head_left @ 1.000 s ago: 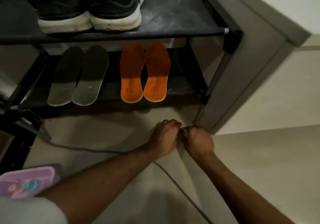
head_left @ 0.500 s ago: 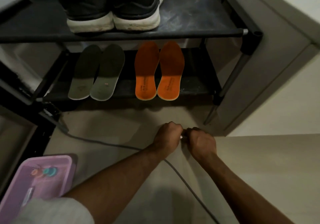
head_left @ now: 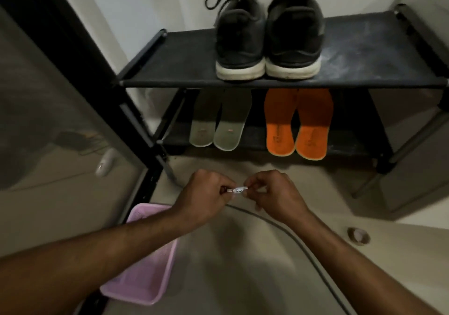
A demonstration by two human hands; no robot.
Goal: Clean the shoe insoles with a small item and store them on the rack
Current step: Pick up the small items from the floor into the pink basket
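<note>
1. Left hand (head_left: 206,194) and right hand (head_left: 273,193) are both pinched on one small white item (head_left: 237,189), one on each end, held level in front of the rack (head_left: 267,82) and above the floor.
2. What the item is cannot be told; it looks like a thin tube or a rolled wipe. The two-handed grip suggests opening or closing it.
3. Both pairs of insoles already lie on the lower shelf: the grey insoles (head_left: 218,122) to the left, the orange insoles (head_left: 300,125) to the right, heels hanging over the front edge.
4. Judgement: the storing looks done, so this is likely the closing step, dealing with the small item.
5. The next move likely needs the item put away, possibly in the pink tray (head_left: 145,280) under the left forearm.
6. Clearances: black shoes (head_left: 267,37) sit on the top shelf; its front bar overhangs the insoles, so any reach to them must go in low.
7. A grey cable (head_left: 298,239) runs across the floor under the right arm; snag risk. Dark frame (head_left: 97,95) close on the left; open floor to the right.
</note>
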